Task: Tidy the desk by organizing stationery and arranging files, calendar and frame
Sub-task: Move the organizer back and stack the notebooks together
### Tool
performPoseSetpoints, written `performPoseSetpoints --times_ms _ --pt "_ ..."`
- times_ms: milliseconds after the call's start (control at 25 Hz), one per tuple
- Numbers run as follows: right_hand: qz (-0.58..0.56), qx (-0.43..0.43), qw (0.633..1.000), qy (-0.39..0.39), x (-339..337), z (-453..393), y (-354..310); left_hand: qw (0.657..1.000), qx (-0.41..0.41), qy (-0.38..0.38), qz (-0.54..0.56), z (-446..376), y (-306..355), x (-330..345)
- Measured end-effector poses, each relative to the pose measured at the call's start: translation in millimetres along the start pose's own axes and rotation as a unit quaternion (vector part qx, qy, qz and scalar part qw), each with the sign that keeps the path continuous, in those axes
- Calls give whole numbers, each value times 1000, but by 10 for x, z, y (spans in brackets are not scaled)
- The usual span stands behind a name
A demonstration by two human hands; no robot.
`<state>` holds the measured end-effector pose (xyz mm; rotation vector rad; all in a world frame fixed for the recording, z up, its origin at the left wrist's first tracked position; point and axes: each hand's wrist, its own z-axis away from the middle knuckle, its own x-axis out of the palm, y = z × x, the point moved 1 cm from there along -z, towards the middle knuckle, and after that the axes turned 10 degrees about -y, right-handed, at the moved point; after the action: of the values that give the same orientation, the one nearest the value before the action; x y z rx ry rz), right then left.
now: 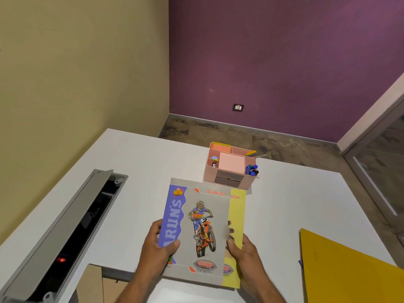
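Two notebooks lie stacked over the white desk (295,204): a grey one with a motorbike rider (201,226) on top, a yellow one (237,217) peeking out on its right. My left hand (160,246) grips the grey notebook's left edge, thumb on the cover. My right hand (242,250) holds the stack's right edge, thumb on top. A pink desk organizer (229,167) with sticky notes, pencils and blue markers stands just beyond the notebooks. A yellow file folder (345,270) lies at the right front.
An open grey cable tray (65,219) with a raised lid is set into the desk on the left. The desk's far edge meets the floor near a purple wall with a socket (238,107). A glass door (380,178) stands at the right.
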<state>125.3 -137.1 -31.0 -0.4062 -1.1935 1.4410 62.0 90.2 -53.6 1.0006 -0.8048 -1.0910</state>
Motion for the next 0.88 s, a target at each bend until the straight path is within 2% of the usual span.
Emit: performPoseSetpoints --times_ms 160,280,360,440,600,800,880 --pt "-32 25 999 -24 39 27 42 999 -37 -18 30 19 -130 85" --pt "-12 20 999 -35 67 28 84 1000 -10 -14 0 101 -119 128" --pt "52 -24 996 -62 95 38 67 999 12 -19 -27 134 -73 171" --pt "138 -77 986 -49 122 71 -12 998 36 -23 -54 149 5 222" --pt "206 -146 968 -4 128 60 -82 992 94 4 -86 125 117 247" --pt "263 -140 954 40 65 47 148 984 114 12 -135 134 62 202" --pt "327 -135 934 52 20 43 253 981 110 2 -162 121 -5 204"
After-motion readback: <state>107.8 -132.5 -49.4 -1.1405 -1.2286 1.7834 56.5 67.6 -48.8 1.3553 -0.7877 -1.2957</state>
